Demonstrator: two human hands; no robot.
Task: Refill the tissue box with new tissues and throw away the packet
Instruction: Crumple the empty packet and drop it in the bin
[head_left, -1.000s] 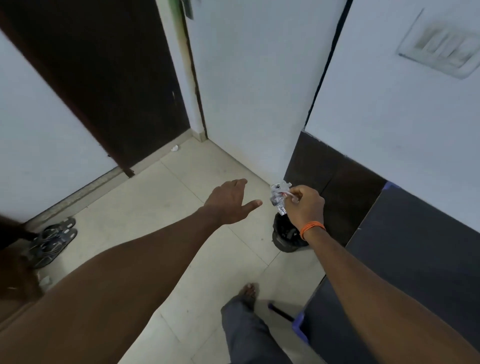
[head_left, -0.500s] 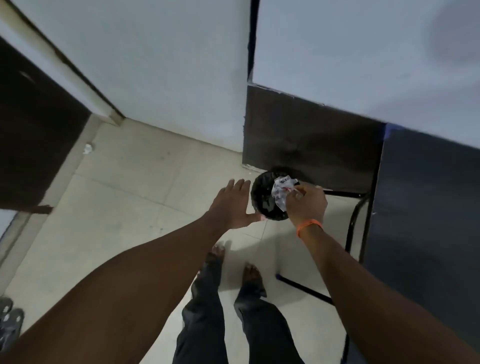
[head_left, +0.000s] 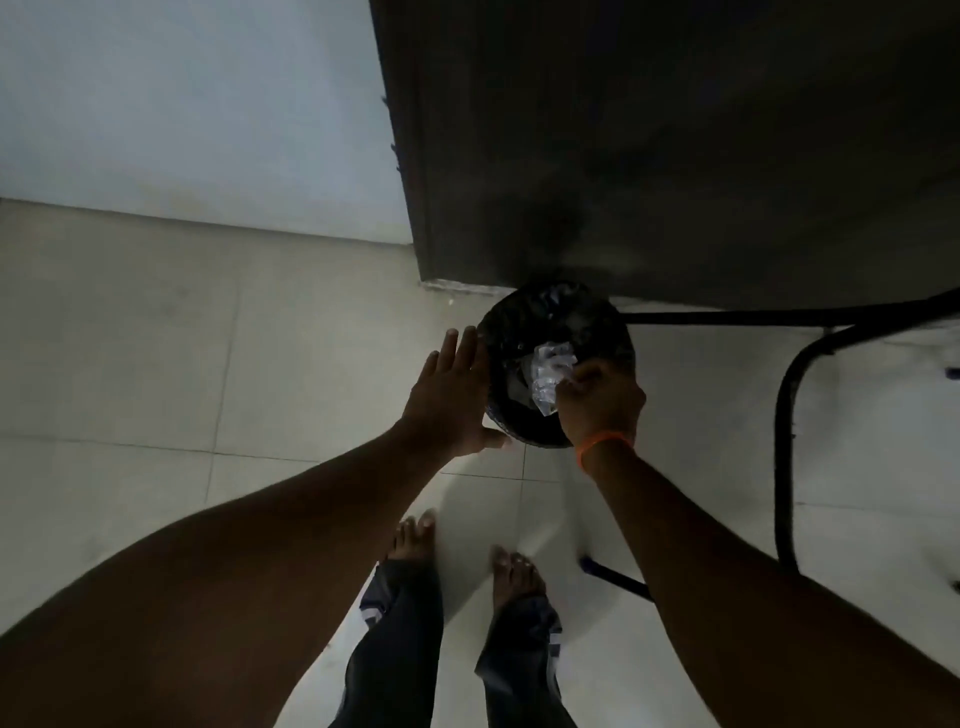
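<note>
Right hand (head_left: 597, 397) pinching crumpled packet (head_left: 550, 375) over bin (head_left: 558, 312), left hand (head_left: 451, 400) spread flat, empty

Crinkled clear plastic packet (head_left: 551, 375), black plastic-lined bin (head_left: 519, 332) (glossy), smooth floor tiles (head_left: 156, 364)

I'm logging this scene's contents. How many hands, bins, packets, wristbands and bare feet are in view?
Hands: 2 (left hand, right hand)
Round black bin: 1
Crumpled clear plastic packet: 1
Orange wristband: 1
Bare feet: 2 (left foot, right foot)
Total: 7
</note>
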